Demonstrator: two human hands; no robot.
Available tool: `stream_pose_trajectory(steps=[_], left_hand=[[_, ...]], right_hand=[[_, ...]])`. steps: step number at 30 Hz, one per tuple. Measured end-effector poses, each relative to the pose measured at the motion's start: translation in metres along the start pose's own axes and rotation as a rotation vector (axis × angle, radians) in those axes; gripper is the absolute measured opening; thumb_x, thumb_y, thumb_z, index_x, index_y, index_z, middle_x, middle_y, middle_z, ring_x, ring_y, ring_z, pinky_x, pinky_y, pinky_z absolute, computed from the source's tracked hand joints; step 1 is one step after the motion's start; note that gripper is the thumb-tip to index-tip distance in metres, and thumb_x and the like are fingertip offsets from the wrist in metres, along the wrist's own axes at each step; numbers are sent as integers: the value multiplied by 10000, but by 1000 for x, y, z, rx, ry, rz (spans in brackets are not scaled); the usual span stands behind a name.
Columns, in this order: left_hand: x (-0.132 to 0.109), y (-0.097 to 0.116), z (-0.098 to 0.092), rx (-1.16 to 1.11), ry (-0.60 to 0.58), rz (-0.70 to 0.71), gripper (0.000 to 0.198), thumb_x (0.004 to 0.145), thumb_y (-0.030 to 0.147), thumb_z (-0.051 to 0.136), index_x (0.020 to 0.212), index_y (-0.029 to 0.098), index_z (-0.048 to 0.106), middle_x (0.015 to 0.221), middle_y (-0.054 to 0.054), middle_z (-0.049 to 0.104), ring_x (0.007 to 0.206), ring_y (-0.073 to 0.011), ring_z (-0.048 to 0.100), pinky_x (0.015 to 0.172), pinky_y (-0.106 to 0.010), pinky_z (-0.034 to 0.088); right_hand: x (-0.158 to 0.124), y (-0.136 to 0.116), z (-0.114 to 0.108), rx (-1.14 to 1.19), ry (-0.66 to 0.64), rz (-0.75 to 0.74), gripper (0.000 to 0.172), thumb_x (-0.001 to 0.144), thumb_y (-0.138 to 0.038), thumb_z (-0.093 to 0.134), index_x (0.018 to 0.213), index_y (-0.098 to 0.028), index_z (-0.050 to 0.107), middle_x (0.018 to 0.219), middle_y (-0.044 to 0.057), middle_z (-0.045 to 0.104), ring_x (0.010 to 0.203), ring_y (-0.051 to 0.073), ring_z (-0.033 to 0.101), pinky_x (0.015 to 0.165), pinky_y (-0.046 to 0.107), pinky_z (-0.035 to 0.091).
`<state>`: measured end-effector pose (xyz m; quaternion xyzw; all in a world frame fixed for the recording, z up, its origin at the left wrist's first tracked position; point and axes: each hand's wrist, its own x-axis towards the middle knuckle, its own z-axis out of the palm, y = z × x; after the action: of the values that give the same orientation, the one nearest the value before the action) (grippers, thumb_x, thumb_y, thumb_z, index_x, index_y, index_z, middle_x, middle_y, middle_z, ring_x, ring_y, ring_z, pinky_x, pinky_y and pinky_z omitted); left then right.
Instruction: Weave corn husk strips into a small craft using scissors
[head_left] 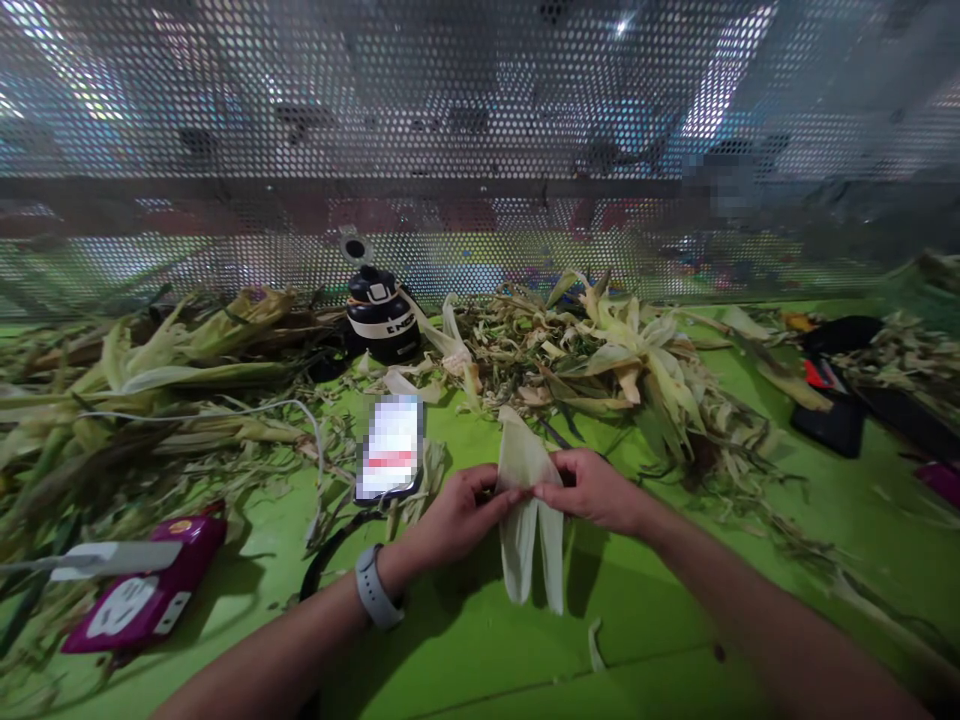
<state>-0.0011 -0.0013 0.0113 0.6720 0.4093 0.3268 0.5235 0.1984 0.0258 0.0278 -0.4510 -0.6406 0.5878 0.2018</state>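
Observation:
A pale corn husk [525, 455] hangs between my hands above the green table, its lower half split into two strips. My left hand [465, 515], with a grey watch band [375, 587] on the wrist, pinches the husk from the left side near the top of the split. From the right, my right hand [596, 490] pinches it at the same height, so the thumbs almost meet. A lit phone [390, 450] lies just beyond my left hand, its screen blurred. A small husk scrap [595, 645] rests on the table close by.
Husk heaps [187, 350] spread along the back, with another pile [637, 350] behind my right hand. A black bottle [382, 320] stands open-lidded before the perforated metal screen [480, 130]. A purple power bank [150, 590] with a white cable lies left; a dark phone [829, 425] lies right.

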Motion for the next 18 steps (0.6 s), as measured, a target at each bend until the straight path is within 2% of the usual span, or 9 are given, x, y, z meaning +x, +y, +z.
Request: stream_pose_trajectory(steps=[4,8,13,18], left_hand=[[0,-1,-2,-119,-43,-30,244,859,357,557,907,145,667,823,-56,657,688,-141,566,624,-256,469],[1,-3,-1,-99,-24,-19,262,855,370,559,914,135,657,827,-59,656,701,-147,567,629,-259,473],[1,-4,1,74,34,35,257,857,364,537,857,132,648,801,-62,650,711,-163,571,643,-270,471],[1,-1,3,193,53,58,213,864,301,513,805,138,637,740,-46,627,659,-146,536,614,-263,440]], right_hand=[[0,-2,-4,125,-101,45,246,665,-345,706,758,-131,630,637,-22,557,521,85,450,479,196,363],[2,1,-5,106,-113,53,264,683,-374,698,720,-130,607,580,-38,506,472,73,418,437,188,336],[1,4,-2,-16,-40,6,200,697,-298,656,771,-115,628,644,-19,536,543,86,446,485,188,356],[-1,1,4,-146,44,-41,149,682,-251,588,739,-115,616,637,-14,513,552,93,427,483,190,343]])
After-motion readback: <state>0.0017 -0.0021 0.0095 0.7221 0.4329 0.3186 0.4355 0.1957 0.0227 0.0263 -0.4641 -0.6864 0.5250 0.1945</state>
